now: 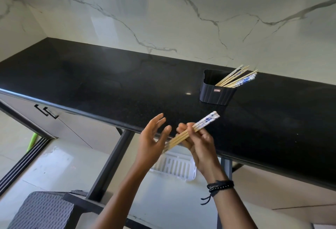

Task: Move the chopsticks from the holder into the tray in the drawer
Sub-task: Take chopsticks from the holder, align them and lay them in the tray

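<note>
R hand w/ several chopsticks

One holder, one tray, one left hand, one right hand, two chopstick bunches: held bunch, standing bunch.

Countertop – glossy black stone; chopsticks – pale wood; holder – ribbed matt plastic.

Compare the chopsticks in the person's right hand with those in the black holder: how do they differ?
The held chopsticks are gripped by the right hand in the air; the holder chopsticks stand in the black holder on the counter. The held chopsticks lie packed parallel; the holder chopsticks fan apart, leaning on its rim. Both have pale shafts and blue-and-white tops.
</note>
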